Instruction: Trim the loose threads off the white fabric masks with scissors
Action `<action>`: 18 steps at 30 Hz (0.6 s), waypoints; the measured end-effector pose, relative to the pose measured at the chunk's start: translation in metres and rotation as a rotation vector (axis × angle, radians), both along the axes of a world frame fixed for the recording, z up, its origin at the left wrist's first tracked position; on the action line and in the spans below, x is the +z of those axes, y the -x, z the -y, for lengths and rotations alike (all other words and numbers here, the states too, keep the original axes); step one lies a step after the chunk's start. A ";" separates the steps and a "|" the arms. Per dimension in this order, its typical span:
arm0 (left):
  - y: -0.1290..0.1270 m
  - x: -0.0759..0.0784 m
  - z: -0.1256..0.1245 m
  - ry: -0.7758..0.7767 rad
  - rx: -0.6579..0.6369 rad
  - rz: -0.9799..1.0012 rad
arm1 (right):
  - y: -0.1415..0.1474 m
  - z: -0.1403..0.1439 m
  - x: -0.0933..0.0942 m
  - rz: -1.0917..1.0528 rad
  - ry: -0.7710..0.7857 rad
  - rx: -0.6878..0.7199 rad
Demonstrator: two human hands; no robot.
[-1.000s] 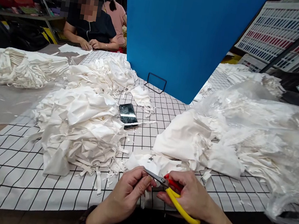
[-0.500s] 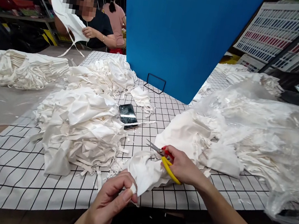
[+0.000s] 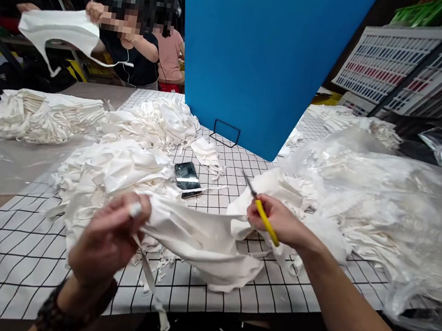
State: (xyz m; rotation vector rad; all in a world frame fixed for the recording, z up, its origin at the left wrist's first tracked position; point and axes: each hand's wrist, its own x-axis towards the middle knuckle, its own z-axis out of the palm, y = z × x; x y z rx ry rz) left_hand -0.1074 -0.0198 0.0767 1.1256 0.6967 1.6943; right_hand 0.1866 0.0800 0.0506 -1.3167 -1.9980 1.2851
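Left hand (image 3: pixel 108 237): I see it raised near left, blurred, fingers pinched on one end of the cloth (image 3: pixel 201 240); a beaded bracelet (image 3: pixel 71 306) sits on the wrist.
Right hand (image 3: pixel 282 224): closed around the snips (image 3: pixel 261 216) and gripping the cloth's other end; I cannot tell which fingers hold which.
Hands: well apart, the cloth stretched between them.
Cloth: white, lifted just above the worktop (image 3: pixel 2 265), sagging in the middle; a strap (image 3: pixel 151 282) dangles from it over the near edge.
Snips: yellow handle shows, the dark blade points far and left; the rest is hidden in the fist, so whether the blades are together I cannot tell.
Left pile (image 3: pixel 116 172): white pieces, partly behind my left hand.
Phone (image 3: pixel 187 177): face up between the piles.
Right pile (image 3: pixel 384 212): under clear plastic, outlines hazy.
Blue board (image 3: pixel 262 55): upright at the far side, hiding what lies behind it.
Far left: a person holds up a white piece (image 3: pixel 58 30).
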 end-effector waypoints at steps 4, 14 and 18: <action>-0.004 0.066 -0.041 -0.361 0.208 0.087 | -0.025 0.016 0.043 -0.395 -0.041 -0.059; -0.068 0.054 -0.109 -0.018 0.045 -0.831 | 0.005 0.092 0.033 -0.778 0.324 -0.108; -0.079 -0.004 -0.051 0.021 0.229 -1.060 | 0.026 0.106 -0.011 -0.838 0.383 -0.352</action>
